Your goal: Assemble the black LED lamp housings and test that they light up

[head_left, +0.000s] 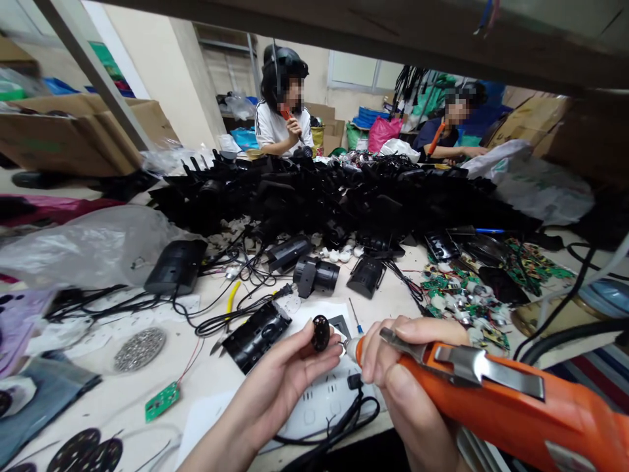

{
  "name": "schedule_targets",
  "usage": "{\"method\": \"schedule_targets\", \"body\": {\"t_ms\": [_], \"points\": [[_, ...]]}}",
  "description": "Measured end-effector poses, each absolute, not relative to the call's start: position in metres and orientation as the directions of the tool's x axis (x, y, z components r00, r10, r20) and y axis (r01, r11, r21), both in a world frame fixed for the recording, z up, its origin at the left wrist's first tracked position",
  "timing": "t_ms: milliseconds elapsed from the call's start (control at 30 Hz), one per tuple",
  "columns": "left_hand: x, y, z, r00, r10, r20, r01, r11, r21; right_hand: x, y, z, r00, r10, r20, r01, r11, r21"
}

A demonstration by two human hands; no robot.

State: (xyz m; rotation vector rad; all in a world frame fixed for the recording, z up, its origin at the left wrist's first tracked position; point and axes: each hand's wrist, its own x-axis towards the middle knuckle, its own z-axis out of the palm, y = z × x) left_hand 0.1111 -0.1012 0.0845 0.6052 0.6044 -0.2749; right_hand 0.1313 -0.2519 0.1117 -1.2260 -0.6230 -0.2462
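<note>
My left hand (289,367) pinches a small black disc with holes (321,332) between thumb and fingers, tilted on its edge. Wrapped round an orange electric screwdriver (515,387) is my right hand (413,367); its metal lever lies under the fingers. The screwdriver's tip points left and ends close to my left fingertips; whether it touches anything I cannot tell. Just left of my left hand lies an open black plastic housing (258,335). Below both hands is a white power strip (314,406) with a black plug and cable in it.
A big heap of black plastic parts (314,190) spans the table's back. Green circuit boards (462,295) pile up at right. At left are a dish of screws (140,349), a single circuit board (162,400) and yellow-handled pliers (232,296). Two people sit beyond the heap.
</note>
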Motion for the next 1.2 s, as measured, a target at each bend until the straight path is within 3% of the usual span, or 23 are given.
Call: {"method": "schedule_targets", "body": {"t_ms": [100,267,600,1200], "points": [[0.112,-0.102,0.084,0.801,-0.073,-0.594,0.408,0.793,0.453,0.13,-0.249,0.118,0.761,0.161,0.629,0.53,0.406,-0.745],[0.113,-0.102,0.079,0.826,-0.083,-0.558,0.396,0.789,0.469,0.128,-0.248,0.119,0.775,0.169,0.609,0.507,0.408,-0.759],[0.106,-0.1,0.073,0.908,-0.066,-0.413,0.337,0.702,0.628,0.136,-0.252,0.112,0.793,0.148,0.591,0.495,0.408,-0.767],[0.104,-0.104,0.074,0.913,-0.086,-0.399,0.343,0.69,0.637,0.131,-0.248,0.113,0.814,0.155,0.559,0.456,0.426,-0.782]]}}
